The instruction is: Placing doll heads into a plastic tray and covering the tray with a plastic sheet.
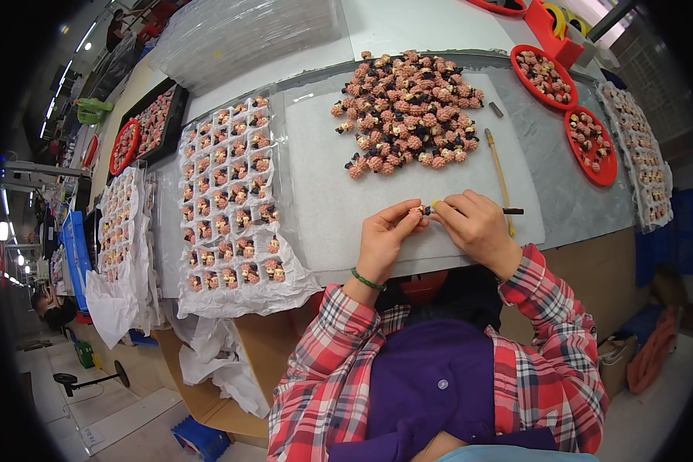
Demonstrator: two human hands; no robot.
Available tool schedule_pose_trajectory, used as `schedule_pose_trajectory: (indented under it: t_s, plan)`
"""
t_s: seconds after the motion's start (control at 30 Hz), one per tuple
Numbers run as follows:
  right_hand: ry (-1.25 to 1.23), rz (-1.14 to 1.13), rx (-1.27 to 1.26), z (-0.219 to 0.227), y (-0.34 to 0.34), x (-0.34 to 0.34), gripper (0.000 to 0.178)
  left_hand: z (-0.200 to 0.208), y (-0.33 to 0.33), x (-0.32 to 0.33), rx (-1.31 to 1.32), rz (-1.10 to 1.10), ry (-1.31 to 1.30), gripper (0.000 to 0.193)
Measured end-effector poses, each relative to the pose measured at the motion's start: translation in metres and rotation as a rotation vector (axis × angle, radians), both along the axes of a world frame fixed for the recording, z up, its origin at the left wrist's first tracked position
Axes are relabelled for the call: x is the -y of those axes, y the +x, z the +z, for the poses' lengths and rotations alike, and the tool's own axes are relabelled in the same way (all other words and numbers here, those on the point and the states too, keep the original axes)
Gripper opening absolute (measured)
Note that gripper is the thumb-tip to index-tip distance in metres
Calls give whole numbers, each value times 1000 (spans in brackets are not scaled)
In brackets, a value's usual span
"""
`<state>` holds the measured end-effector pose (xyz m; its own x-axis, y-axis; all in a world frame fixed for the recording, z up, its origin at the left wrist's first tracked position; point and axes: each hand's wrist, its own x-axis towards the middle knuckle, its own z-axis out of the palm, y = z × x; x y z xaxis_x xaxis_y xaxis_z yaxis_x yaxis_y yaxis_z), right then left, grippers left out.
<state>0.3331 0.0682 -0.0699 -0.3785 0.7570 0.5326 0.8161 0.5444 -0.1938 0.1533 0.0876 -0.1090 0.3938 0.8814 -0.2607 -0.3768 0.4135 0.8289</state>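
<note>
In front of my chest, my left hand (389, 235) pinches a small figurine (421, 209) with pink curly hair, mostly covered by the fingers. My right hand (479, 229) is closed round a thin pen-like tool (513, 211), whose black end sticks out to the right; its tip meets the figurine, though the fingers hide the exact contact. Both hands are over the near part of a white padded mat (316, 192). Beyond them lies a large heap of similar pink and dark figurines (412, 112).
Right of the heap lie a slender wooden stick (498, 173) and a small grey block (496, 110). Red trays (610, 171) of figurines stand farther right. On the left, a paper-lined compartment tray (231, 202) holds rows of figurines. Clear plastic trays (246, 38) are stacked behind.
</note>
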Motion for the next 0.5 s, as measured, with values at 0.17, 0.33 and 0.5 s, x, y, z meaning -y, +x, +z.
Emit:
schedule_pose_trajectory:
  t_s: [0.17,0.33,0.5]
  plan:
    - [-13,17,-11,-1,1,-2,17,-2,-1,0,-5,-1,3,28]
    - [-33,16,-25,1,0,-1,17,-1,-1,0,8,-7,9,28]
    - [-60,-12,-76,-2,-2,1,18,-1,-1,-1,10,-10,4,28]
